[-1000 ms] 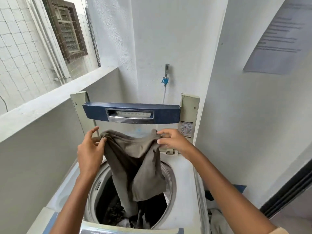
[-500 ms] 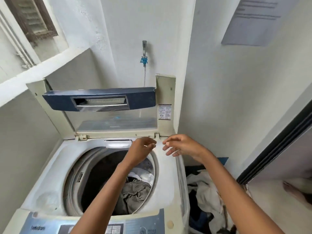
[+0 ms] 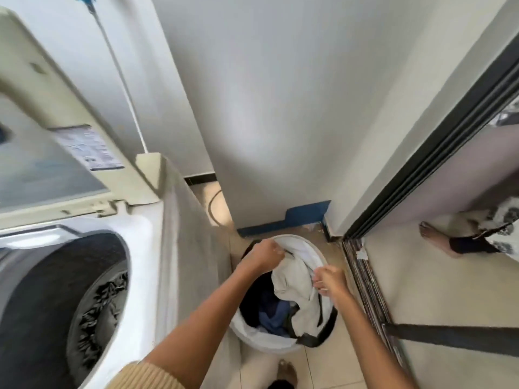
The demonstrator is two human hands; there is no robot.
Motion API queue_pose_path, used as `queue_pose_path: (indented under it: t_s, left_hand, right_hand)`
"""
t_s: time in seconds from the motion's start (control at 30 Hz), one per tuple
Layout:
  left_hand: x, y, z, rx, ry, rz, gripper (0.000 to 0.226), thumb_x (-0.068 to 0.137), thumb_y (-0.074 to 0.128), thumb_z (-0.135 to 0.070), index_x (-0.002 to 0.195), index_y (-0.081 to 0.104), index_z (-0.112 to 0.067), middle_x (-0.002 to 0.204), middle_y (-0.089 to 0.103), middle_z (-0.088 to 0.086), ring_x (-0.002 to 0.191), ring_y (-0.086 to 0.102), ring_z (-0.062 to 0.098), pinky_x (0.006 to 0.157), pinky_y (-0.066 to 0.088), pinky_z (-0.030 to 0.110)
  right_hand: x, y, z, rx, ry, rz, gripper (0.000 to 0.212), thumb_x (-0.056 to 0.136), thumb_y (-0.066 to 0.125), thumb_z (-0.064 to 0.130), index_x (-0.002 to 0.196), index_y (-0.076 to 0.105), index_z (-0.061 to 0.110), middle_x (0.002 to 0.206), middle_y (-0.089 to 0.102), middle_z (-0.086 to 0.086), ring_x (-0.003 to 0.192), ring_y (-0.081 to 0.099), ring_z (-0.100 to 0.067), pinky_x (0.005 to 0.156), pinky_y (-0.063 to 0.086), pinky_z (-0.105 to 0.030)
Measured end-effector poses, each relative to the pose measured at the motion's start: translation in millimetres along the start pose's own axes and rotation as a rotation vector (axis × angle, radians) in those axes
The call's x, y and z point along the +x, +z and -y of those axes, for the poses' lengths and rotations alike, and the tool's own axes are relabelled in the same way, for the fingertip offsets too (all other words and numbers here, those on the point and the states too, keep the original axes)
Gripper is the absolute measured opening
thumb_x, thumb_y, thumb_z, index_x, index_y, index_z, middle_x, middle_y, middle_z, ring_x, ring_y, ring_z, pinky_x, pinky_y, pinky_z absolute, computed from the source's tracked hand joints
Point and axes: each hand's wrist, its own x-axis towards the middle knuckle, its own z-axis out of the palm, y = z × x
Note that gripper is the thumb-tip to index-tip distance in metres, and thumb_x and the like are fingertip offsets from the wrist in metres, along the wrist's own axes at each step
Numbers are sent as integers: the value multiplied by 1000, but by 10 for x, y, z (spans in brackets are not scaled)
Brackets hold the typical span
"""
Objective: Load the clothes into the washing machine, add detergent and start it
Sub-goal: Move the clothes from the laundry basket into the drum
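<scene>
A white garment (image 3: 292, 276) lies crumpled on top of the load in a round laundry basket (image 3: 261, 342), draped from the far rim down toward the near right side. Both hands are on it. The left hand (image 3: 262, 255) is at the far left of the basket, its grip curled tight round an upper fold of the white cloth. The right hand (image 3: 330, 282) is at the right side, its grip pinching the garment's edge between thumb and fingers. Under the white cloth lie blue clothes (image 3: 273, 313) and something dark, too deep in shadow to tell apart. The basket stands on the tiled floor (image 3: 323, 366), just beside the right flank of the washing machine (image 3: 168, 248) and near a corner where a blue strip (image 3: 295, 217) runs along the foot of the wall. The machine is a top-loader with its lid (image 3: 56, 169) raised; a printed label (image 3: 87, 148) is stuck on the lid's frame, and some patterned dark cloth (image 3: 98, 310) shows inside the drum. A thin white hose (image 3: 120, 77) runs down the wall behind the machine. A beige knitted sleeve (image 3: 146, 374) covers the left upper arm. To the right of the basket lies a dark sliding-door track (image 3: 370, 290), and beyond it a bare foot (image 3: 432, 234) of another person.
</scene>
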Motion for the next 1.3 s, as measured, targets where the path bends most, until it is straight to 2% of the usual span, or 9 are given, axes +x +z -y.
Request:
queue_pose_path:
  t_s: [0.1,0.2,0.3,0.43,0.63,0.8,0.9,1.03,1.3]
  left_hand:
    - [371,393,335,-88,-127,-6,30,94,45,-20,103,66,1,109,67,20,104,61,32,88,48,38]
    - [703,692,760,-122,-280,15,22,92,46,-13,84,64,-3,97,65,20,89,62,30,79,52,42]
    - [947,928,1068,-207,-405,35,20,92,43,-11,75,54,-15,90,58,10,73,52,22,52,38,27]
    - [1121,1149,1388,-266,-456,37,13,92,44,-12,94,57,-12,95,61,7,75,55,17,50,38,18]
    - [1169,1267,1678,-285,-497,100,26,95,40,-14,111,60,-12,104,62,3,90,58,18,59,39,19]
    - [980,1140,1709,-349,-514,58,21,93,46,-13,111,58,-14,100,63,3,75,57,12,59,37,20]
    - [794,1041,1576,-289,-387,102,58,84,63,-14,136,39,-14,111,53,4,94,55,15,70,47,16]
    - [499,804,1083,-106,-89,175,97,68,81,-19,144,20,-18,134,32,-4,130,35,18,103,34,25]
    - [-406,-284,301,-250,99,-41,68,74,74,-21,121,27,-12,117,45,5,106,48,15,81,42,25]
  right_hand:
    - [589,149,-452,-157,78,24,17,83,47,2,69,57,6,65,53,-12,51,53,-20,44,37,-23]
    - [1121,353,-830,-417,16,123,21,87,50,8,102,62,-1,103,60,-22,97,59,-32,74,44,-32]
    - [1551,552,-1054,-514,-39,216,49,93,49,12,139,38,2,143,40,-17,128,43,-31,93,39,-27]
    - [2085,807,-1283,-516,-79,205,63,93,50,17,147,18,11,156,11,-12,140,23,-30,105,33,-36]
    - [2372,1017,-1440,-7,193,191,90,85,64,12,148,3,30,155,15,-1,134,33,-33,91,49,-50]
    - [1941,986,-1330,-165,103,319,28,82,67,14,105,60,1,96,57,-12,81,54,-24,49,43,-28]
    - [1325,893,-960,-73,-27,332,13,83,62,6,72,55,1,69,50,-7,61,46,-16,49,34,-22]
    - [318,676,-343,122,-210,378,5,80,64,10,82,68,9,78,68,-5,76,63,-20,62,48,-29]
    - [-1038,243,506,433,-416,261,30,90,53,3,116,58,16,107,64,-10,79,64,-22,61,54,-26]
